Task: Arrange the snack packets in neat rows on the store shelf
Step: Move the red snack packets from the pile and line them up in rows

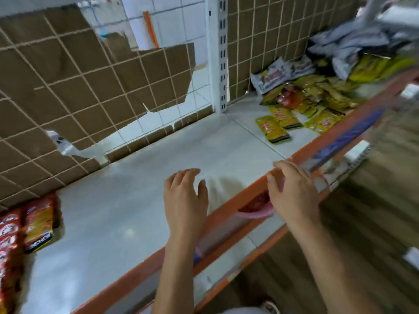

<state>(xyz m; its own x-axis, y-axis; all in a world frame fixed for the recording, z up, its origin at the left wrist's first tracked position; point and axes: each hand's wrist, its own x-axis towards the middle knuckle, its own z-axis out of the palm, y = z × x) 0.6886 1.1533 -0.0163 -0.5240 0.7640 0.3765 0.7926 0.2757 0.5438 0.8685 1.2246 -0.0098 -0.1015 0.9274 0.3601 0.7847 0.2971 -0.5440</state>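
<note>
light: bright, even, from above | shadow: soft grey patch on shelf point(127, 207) right of left hand point(184, 198) | glare: pale sheen on shelf, glints on red packets point(11, 234) | blur: right edge and top-right packets point(351, 48) smeared, pink packet point(256, 211) in right hand point(292, 193) soft | distortion: wide-angle, shelf edge bows

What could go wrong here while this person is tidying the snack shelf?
The yellow packets lie loose close to the orange front edge; a nudge could push one off.
The heap of packets at the far right is piled high and could slide down.
The cardboard backing is torn, so packets pushed far back might slip through the gap.
</note>
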